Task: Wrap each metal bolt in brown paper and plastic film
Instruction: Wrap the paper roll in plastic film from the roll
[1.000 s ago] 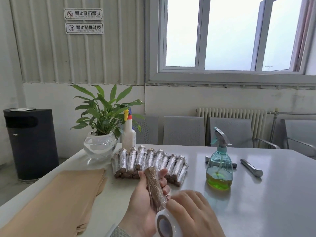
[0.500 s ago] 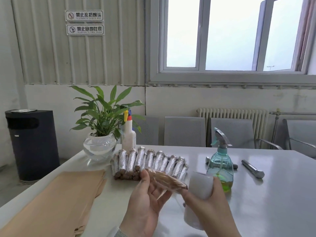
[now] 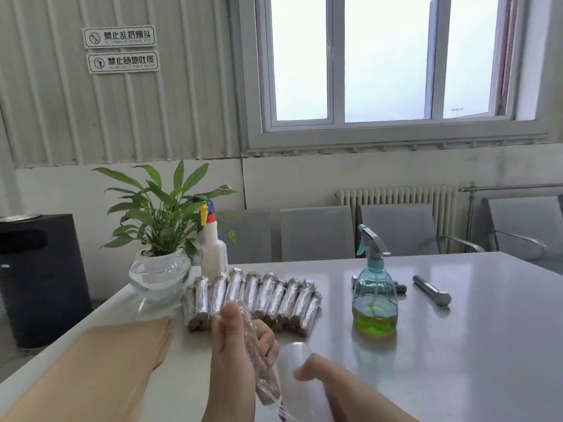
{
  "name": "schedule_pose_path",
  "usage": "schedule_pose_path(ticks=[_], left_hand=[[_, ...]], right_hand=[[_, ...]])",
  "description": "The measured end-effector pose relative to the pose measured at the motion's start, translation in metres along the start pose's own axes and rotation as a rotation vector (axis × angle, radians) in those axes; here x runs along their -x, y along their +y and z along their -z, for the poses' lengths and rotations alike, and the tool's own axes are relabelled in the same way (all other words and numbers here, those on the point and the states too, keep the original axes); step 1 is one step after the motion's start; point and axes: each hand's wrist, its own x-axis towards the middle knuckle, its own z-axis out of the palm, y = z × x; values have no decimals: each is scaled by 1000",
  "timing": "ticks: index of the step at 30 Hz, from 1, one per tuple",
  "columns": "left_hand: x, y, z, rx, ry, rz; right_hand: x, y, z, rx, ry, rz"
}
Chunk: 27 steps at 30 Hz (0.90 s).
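Bolt upright in left hand grip.

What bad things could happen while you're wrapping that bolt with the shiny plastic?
1. The left hand grips the paper-wrapped bolt in the air, so it might slip and fall onto the table.
2. The plastic film roll in the right hand is pulled close; the film could bunch or tear.
3. The green spray bottle stands near the right arm and might get knocked over.
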Motion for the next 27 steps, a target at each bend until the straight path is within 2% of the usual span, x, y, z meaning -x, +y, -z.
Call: schedule_pose_path(ticks=[3, 6, 11, 17, 23, 27], left_hand=[[-3, -1, 5, -42, -3, 19], [-7, -2, 12, -127, -23, 71], [-6, -7, 12, -261, -213, 269], [2, -8, 10, -431, -335, 225], [2, -7, 11, -518, -361, 181], [2, -9, 10, -556, -455, 164]], right_hand=[[-10, -3, 9, -62, 74, -12], [-4, 1, 18, -74, 69, 17], [4, -1, 22, -53, 105, 12], [4, 3, 20, -133, 100, 76], [3, -1, 36, -100, 310, -130], [5, -8, 40, -105, 260, -152]])
